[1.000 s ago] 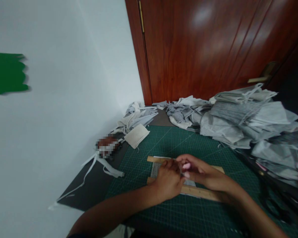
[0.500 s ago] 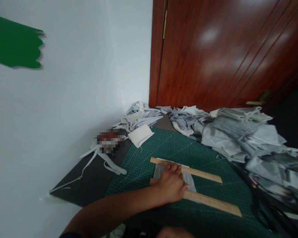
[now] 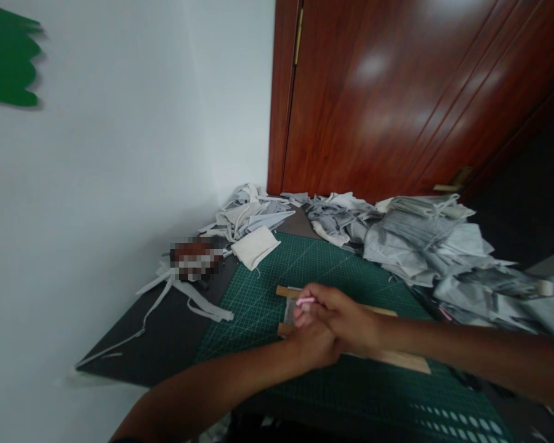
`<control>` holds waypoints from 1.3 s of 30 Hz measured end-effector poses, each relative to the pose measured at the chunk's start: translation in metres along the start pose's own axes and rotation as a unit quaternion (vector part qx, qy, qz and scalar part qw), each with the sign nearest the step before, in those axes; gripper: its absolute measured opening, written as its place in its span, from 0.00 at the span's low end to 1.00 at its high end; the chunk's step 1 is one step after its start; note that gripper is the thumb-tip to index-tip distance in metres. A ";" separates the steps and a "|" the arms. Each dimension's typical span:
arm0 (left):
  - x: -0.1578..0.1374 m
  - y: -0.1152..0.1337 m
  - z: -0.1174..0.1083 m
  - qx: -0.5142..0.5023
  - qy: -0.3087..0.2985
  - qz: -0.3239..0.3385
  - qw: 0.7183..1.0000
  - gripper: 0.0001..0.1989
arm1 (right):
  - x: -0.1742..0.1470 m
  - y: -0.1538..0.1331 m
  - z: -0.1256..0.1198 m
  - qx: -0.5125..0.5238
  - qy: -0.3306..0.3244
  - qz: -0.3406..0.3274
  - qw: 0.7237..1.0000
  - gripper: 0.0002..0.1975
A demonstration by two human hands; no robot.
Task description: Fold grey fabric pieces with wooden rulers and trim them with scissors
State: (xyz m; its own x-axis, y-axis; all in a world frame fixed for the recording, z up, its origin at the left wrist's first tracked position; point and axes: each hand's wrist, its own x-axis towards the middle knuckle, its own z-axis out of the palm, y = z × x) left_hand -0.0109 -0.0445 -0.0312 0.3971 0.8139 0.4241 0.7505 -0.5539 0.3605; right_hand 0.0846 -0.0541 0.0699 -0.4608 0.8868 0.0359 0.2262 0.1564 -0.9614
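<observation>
My left hand [image 3: 314,346] lies low over two wooden rulers, the far ruler [image 3: 382,311] and the near ruler [image 3: 409,362]. Its fingers are mostly hidden behind my right hand [image 3: 346,312], which reaches in from the right and crosses above it. Closed fingers of my right hand pinch a small pink stick [image 3: 306,300], its kind too small to make out. A piece of grey fabric [image 3: 290,312] shows between the rulers at their left ends; my hands cover most of it. All this rests on a green gridded cutting mat [image 3: 240,320].
A heap of grey cloth [image 3: 429,240] lies along the right, with another scrap pile [image 3: 247,212] by the wall. A folded cream cloth [image 3: 256,247] sits at the mat's far left. Loose pale strips [image 3: 203,301] trail over the dark tabletop [image 3: 129,344]. A wooden door [image 3: 369,104] stands behind.
My right hand has come from the bottom edge to above my left hand, with the pink stick now showing in its fingers. My left hand stays near the same place on the rulers.
</observation>
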 end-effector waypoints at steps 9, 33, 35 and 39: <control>-0.003 -0.004 -0.008 0.066 -0.118 0.177 0.975 0.43 | 0.063 0.048 -0.027 -0.283 0.027 0.030 0.958 0.09; -0.001 -0.007 -0.007 -0.005 -0.124 0.173 0.977 0.58 | 0.077 0.056 -0.034 -0.496 -0.017 -0.023 0.868 0.08; -0.001 -0.007 -0.005 -0.004 -0.132 0.166 0.977 0.59 | 0.076 0.056 -0.033 -0.508 -0.024 -0.036 0.861 0.09; -0.002 -0.008 -0.001 -0.015 -0.135 0.152 0.979 0.61 | 0.078 0.056 -0.027 -0.527 -0.029 -0.057 0.848 0.09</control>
State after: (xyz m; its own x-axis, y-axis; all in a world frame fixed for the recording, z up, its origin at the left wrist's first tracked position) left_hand -0.0182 -0.0419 -0.0336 0.7285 0.6243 0.2820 0.5610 -0.7800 0.2773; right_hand 0.0847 0.0352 0.0267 -0.5649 0.8222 0.0694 0.8047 0.5676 -0.1742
